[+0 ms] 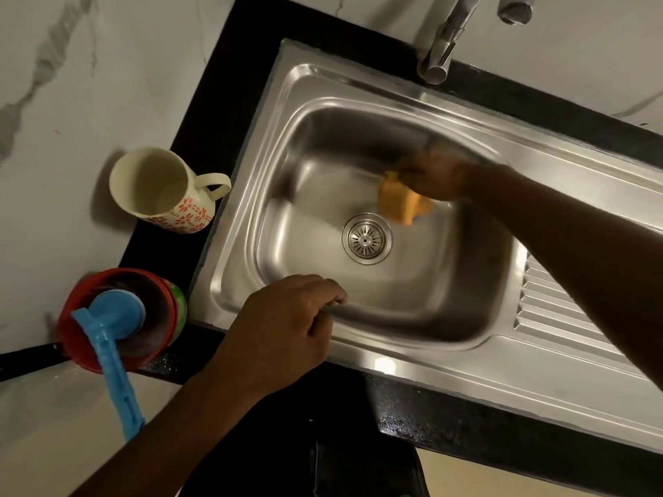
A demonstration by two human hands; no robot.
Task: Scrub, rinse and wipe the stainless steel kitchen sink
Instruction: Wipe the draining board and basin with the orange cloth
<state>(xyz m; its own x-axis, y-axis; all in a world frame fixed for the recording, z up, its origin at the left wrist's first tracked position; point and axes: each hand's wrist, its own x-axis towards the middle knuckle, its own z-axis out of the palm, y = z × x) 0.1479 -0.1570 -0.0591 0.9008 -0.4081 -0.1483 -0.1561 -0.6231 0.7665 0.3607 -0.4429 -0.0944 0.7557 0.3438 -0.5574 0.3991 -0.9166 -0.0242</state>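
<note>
Right hand (pixel 436 175) seemingly grips sponge (pixel 399 204); left hand (pixel 280 328) grips sink (pixel 412 356).

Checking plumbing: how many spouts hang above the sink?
2: one spout over the sink at its back rim, another spout at the top edge, right of it. Others may be hidden.

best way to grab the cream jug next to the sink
Grip the cream jug by its loop handle, coming from the sink side: it stands upright and the handle sticks out that way, away from the wall.
</note>
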